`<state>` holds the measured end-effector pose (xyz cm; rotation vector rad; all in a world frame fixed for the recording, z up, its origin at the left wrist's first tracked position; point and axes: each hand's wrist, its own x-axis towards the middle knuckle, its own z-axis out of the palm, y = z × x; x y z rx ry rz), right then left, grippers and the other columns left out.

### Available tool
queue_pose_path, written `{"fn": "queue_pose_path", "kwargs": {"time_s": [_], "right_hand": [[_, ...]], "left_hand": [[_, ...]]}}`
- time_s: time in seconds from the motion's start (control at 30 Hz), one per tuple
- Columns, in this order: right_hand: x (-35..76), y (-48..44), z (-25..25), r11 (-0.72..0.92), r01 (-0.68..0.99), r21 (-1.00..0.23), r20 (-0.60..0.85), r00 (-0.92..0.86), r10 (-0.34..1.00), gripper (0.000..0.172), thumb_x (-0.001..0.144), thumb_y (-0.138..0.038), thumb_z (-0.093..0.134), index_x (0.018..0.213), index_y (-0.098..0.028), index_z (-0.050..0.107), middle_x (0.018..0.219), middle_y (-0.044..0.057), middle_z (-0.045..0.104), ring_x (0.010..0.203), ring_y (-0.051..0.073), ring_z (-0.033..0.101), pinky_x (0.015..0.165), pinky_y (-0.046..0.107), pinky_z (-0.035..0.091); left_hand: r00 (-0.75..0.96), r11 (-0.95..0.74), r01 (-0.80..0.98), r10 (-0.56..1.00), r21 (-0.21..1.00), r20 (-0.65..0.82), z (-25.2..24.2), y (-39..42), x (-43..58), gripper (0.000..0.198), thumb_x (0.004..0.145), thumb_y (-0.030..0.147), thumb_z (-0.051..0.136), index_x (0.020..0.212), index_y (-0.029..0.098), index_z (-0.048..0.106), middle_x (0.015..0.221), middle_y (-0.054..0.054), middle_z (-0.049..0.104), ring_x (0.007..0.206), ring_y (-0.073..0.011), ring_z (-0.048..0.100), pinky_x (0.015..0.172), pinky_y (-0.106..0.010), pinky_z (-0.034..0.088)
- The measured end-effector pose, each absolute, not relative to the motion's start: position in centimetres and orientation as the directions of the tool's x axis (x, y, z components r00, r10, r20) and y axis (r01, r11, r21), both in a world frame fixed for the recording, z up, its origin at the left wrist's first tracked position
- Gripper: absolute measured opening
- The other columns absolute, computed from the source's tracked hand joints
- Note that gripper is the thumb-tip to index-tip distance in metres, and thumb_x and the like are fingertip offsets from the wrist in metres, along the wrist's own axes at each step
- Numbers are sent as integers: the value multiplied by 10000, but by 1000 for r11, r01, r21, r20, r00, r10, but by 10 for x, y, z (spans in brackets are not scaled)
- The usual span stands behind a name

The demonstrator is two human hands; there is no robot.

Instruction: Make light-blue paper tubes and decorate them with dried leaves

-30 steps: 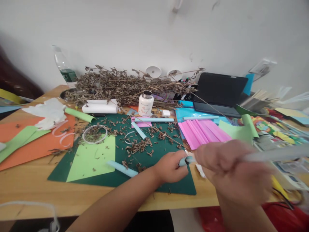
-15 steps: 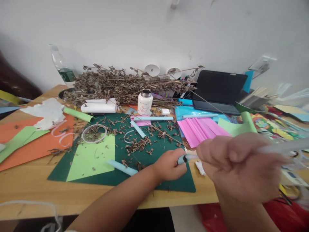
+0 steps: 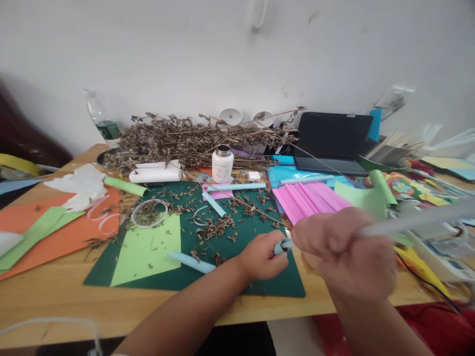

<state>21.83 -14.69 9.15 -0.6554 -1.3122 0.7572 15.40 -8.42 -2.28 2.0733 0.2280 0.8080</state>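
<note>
My left hand (image 3: 261, 254) is closed round a light blue paper tube (image 3: 279, 247), whose open dark end sticks out toward the right. In my right hand (image 3: 345, 252), fingers wrapped, is a whitish translucent rod (image 3: 415, 221) that runs off past the right edge, blurred. The rod's near end meets the mouth of the tube; how deep it sits inside is hidden. Under the left forearm another blue paper roll (image 3: 191, 262) lies on the green cutting mat (image 3: 237, 277), partly covered. Two more blue rolls, a longer roll (image 3: 237, 187) and a shorter roll (image 3: 214, 204), lie farther back.
Dried plant stems (image 3: 178, 138) are heaped along the wall, with leaf bits over the mat. A white bottle (image 3: 222, 165) stands open behind the mat. Pink crepe paper (image 3: 308, 198) and a black tablet (image 3: 332, 141) lie right; orange paper (image 3: 100, 217) and white tape (image 3: 149, 213) left.
My right hand has moved left, closer to the left hand, with the rod in it. The left hand keeps its hold on the tube. The view has tilted slightly upward.
</note>
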Motion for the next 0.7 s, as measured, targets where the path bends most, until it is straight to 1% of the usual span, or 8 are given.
{"fn": "queue_pose_path", "kwargs": {"time_s": [0.1, 0.2, 0.33, 0.43, 0.57, 0.63, 0.7], "right_hand": [[219, -147, 91, 607, -100, -788, 604, 59, 794, 216, 800, -324, 370, 654, -197, 468, 499, -32, 293, 430, 77, 281, 398, 243, 201], [219, -147, 91, 624, -140, -769, 619, 80, 781, 223, 803, -342, 364, 677, -200, 480, 498, -36, 297, 422, 72, 273, 401, 243, 209], [219, -145, 91, 573, -112, -812, 570, 60, 820, 208, 800, -327, 386, 683, -194, 495, 508, -31, 316, 437, 76, 292, 407, 244, 221], [219, -145, 91, 610, -120, -783, 605, 82, 792, 197, 800, -321, 386, 695, -199, 501, 509, -34, 315, 435, 74, 292, 405, 239, 217], [221, -146, 89, 574, -60, -817, 569, 75, 819, 197, 803, -314, 381, 701, -200, 505, 513, -29, 328, 452, 83, 313, 414, 246, 236], [221, -146, 88, 603, -71, -795, 594, 114, 797, 204, 806, -320, 370, 700, -202, 499, 512, -31, 327, 439, 78, 300, 409, 243, 234], [222, -146, 88, 610, -48, -791, 602, 114, 790, 197, 806, -318, 376, 706, -204, 502, 501, -36, 317, 431, 75, 294, 402, 238, 229]], "left_hand": [[765, -606, -146, 432, 782, 478, -23, -84, 154, 20, 659, 152, 432, 675, 149, 421, 615, 10, 468, 584, -96, 425, 562, -215, 378], [770, -613, -142, 424, 777, 476, -21, -84, 154, 56, 654, 140, 430, 709, 148, 430, 608, 17, 459, 559, -89, 407, 545, -211, 373], [767, -595, -179, 415, 784, 490, -20, -83, 153, 101, 672, 149, 434, 771, 142, 445, 708, -15, 511, 658, -116, 456, 618, -234, 398], [770, -585, -174, 421, 792, 480, -21, -83, 154, 80, 678, 163, 441, 755, 142, 448, 675, -9, 508, 640, -115, 459, 612, -236, 401], [772, -574, -169, 429, 802, 470, -21, -83, 154, 66, 686, 181, 446, 741, 144, 447, 668, -7, 506, 645, -117, 463, 620, -242, 402], [777, -569, -170, 424, 804, 465, -20, -83, 154, 45, 687, 184, 445, 711, 146, 441, 650, -2, 498, 632, -113, 458, 614, -240, 401], [770, -561, -179, 431, 808, 470, -20, -83, 154, 43, 688, 186, 441, 699, 145, 436, 651, -1, 493, 631, -111, 455, 607, -236, 400]]}}
